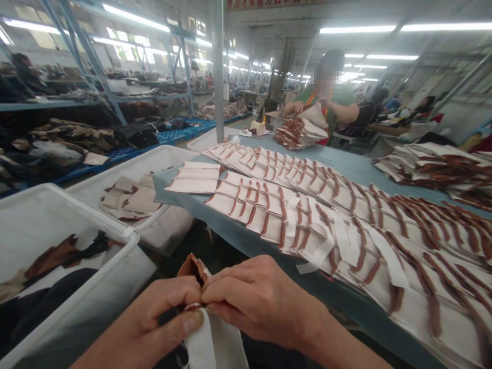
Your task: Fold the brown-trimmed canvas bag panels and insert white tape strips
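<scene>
Both of my hands meet low in the middle of the head view, closed on one fabric piece that is off-white with a brown edge. My left hand pinches its upper edge between thumb and fingers, beside a white strip that hangs down. Directly against it, my right hand grips the same edge with bent fingers. A brown fold of the piece sticks up behind the fingertips. What lies between the fingertips is hidden.
Overlapping off-white pieces with brown edges cover much of the blue-grey table; white strips lie across some. White bins with fabric stand left. Across the table, a person handles a stack. A metal post rises behind.
</scene>
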The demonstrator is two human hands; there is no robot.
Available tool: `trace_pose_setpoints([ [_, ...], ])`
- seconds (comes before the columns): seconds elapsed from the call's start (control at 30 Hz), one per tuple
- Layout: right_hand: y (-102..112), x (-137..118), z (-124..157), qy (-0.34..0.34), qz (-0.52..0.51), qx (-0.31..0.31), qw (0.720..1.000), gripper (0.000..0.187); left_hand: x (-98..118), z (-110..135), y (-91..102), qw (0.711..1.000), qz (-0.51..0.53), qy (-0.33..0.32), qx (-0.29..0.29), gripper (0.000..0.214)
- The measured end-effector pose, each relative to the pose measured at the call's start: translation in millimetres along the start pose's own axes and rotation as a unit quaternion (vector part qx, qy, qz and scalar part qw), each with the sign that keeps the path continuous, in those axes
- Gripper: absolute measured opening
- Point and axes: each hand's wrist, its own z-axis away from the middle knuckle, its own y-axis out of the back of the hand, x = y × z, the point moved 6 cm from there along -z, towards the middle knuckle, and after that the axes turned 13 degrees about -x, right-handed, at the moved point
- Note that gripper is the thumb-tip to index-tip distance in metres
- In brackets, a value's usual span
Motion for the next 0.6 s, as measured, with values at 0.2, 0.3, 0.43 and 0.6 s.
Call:
trace_pose_setpoints([
  [0.2,-11,0,1,-0.014,0.091,0.01,0.996,0.03,2,-5,-5.0,1.0,0.012,0.008,-0.007,0.036],
  [0.3,-11,3,-3,-0.023,0.06,0.0,0.998,0.025,-3,-3,-7.8,0.999,0.04,0.01,-0.006,0.037],
  [0.43,-8,12,-12,-0.082,-0.053,-0.053,0.994,0.018,-14,2,-7.3,0.998,0.066,0.002,0.007,0.038],
  [0.6,-6,17,-25,-0.109,-0.126,-0.109,0.98,0.019,-28,2,-4.0,0.995,0.1,0.009,0.02,0.038],
])
